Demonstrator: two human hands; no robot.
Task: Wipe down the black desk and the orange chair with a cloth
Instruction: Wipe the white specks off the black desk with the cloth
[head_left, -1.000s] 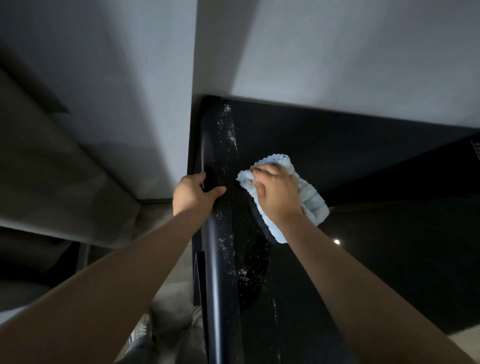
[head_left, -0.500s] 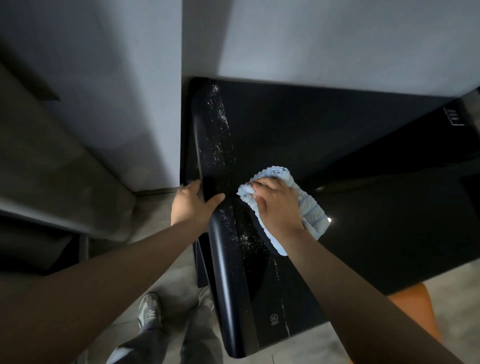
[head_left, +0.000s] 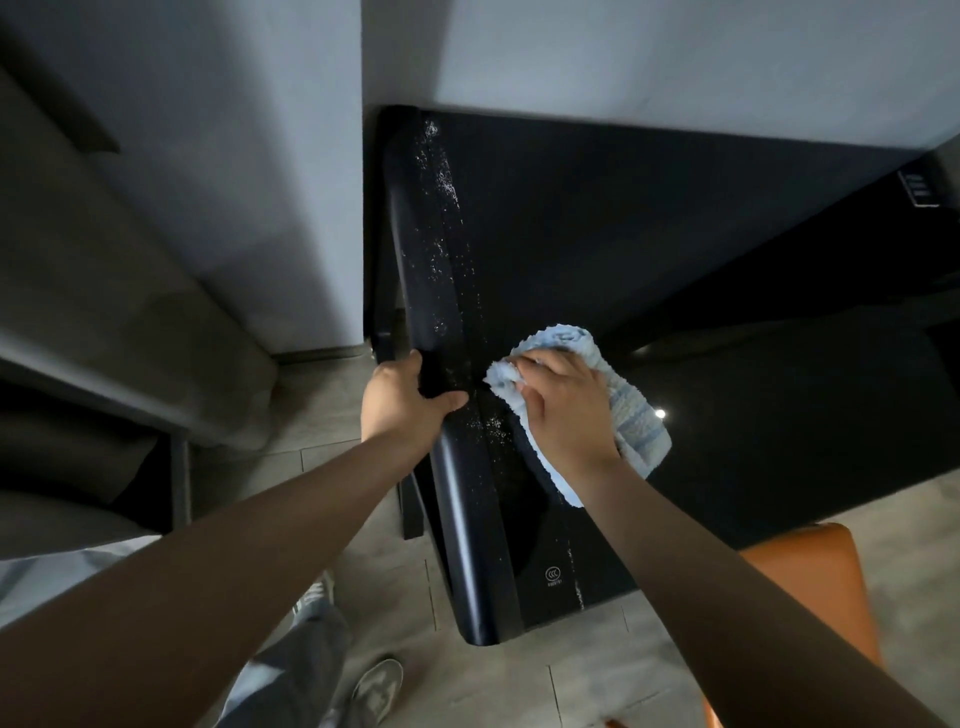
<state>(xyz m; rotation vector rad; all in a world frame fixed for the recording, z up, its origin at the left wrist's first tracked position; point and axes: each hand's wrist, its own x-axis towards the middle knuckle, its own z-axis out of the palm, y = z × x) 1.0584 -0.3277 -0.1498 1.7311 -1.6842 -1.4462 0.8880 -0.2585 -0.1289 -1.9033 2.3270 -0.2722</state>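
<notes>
The glossy black desk (head_left: 701, 291) fills the middle of the view, with a rounded left edge and a trail of white specks running along it. My right hand (head_left: 566, 410) presses a light blue cloth (head_left: 636, 415) onto the desk top near that edge, fingers curled over the cloth's bunched end. My left hand (head_left: 402, 400) grips the rounded left edge of the desk, thumb on top, just left of the cloth. A corner of the orange chair (head_left: 810, 587) shows below the desk's front edge at the lower right, partly behind my right forearm.
Grey walls (head_left: 234, 182) stand behind and to the left of the desk, meeting at a corner. A grey tiled floor (head_left: 519, 686) lies below, with my legs and shoes (head_left: 376, 686). A dark piece of furniture (head_left: 78, 415) is at the far left.
The view has drawn back, so the desk's front edge and the chair show more. My right hand with the cloth has slid along the desk toward me; my left hand followed along the edge.
</notes>
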